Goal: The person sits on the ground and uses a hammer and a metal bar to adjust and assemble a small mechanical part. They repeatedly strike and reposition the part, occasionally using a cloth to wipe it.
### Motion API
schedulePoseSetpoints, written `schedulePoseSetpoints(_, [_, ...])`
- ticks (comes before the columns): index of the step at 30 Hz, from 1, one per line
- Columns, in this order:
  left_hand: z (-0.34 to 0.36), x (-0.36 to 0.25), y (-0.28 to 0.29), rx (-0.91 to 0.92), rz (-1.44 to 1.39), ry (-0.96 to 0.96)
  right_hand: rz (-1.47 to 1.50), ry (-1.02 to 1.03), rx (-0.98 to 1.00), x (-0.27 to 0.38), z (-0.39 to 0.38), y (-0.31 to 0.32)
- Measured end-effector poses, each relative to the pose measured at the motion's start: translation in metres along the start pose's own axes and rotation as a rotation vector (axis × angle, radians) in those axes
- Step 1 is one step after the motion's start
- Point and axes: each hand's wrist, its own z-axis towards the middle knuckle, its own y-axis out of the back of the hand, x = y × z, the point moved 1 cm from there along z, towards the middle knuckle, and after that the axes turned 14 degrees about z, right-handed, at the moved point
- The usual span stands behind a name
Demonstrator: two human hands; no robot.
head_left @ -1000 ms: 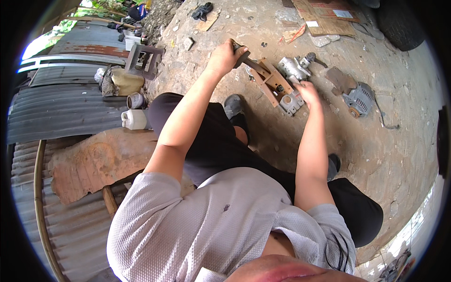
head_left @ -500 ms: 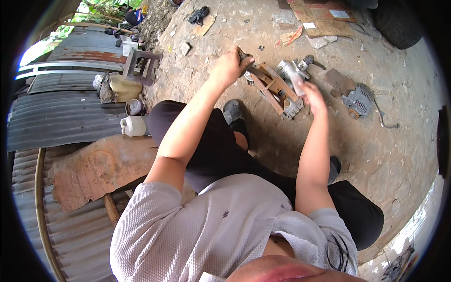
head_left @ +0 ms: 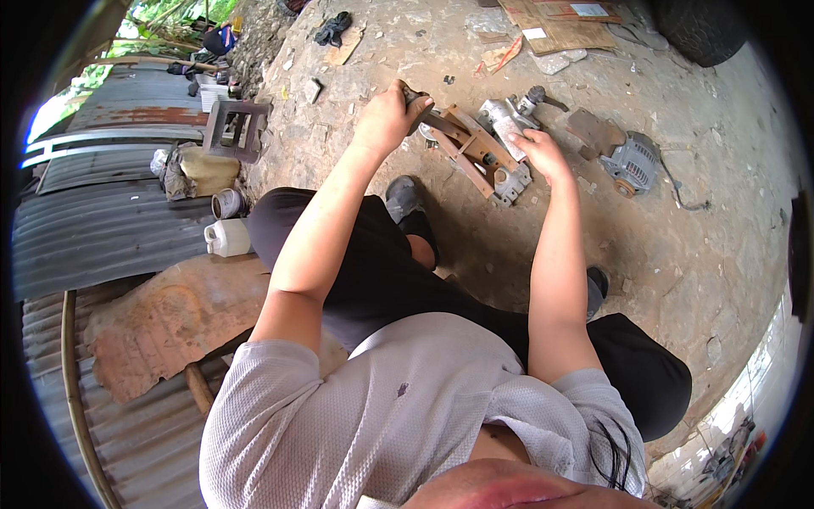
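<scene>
My left hand (head_left: pixel 386 121) is closed round the dark handle (head_left: pixel 415 103) of a tool. Its dark, flat bar (head_left: pixel 447 127) reaches over a rusty brown metal frame (head_left: pixel 477 150) on the ground; the tool's exact kind is unclear. My right hand (head_left: pixel 541 154) has its fingers closed at a pale, whitish piece (head_left: pixel 510 136), which lies against a grey metal machine part (head_left: pixel 496 112) beside the frame. What that piece is does not show clearly. A grey metal bracket (head_left: pixel 511 182) sits at the frame's near end.
To the right lie a grey finned motor-like unit (head_left: pixel 632 163) with a cable and a rusty block (head_left: pixel 592 131). Wooden boards (head_left: pixel 560 34) and a black tyre (head_left: pixel 699 30) are at the far right. A white jug (head_left: pixel 227 237), a tin can (head_left: pixel 229 204) and corrugated sheets (head_left: pixel 110 229) stand left.
The whole scene has shifted slightly left and up in view. My right hand has moved a little up along the metal part with the pale piece; the left keeps its grip on the handle.
</scene>
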Motion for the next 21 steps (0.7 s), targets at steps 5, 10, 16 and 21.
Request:
schedulePoseSetpoints(5, [0.000, -0.001, 0.005, -0.021, 0.055, 0.016, -0.293, -0.118, 0.168, 0.042, -0.015, 0.004])
schedulePoseSetpoints(10, [0.003, -0.002, 0.002, -0.022, 0.025, -0.029, -0.413, -0.102, 0.116, 0.040, -0.015, 0.022])
schedulePoseSetpoints(16, [-0.005, -0.009, 0.004, -0.033, 0.041, -0.032, -0.603, -0.157, 0.163, 0.033, -0.009, -0.012])
schedulePoseSetpoints(21, [-0.012, -0.017, 0.001, -0.080, 0.047, -0.133, -0.674, -0.147, 0.001, 0.026, -0.005, -0.056])
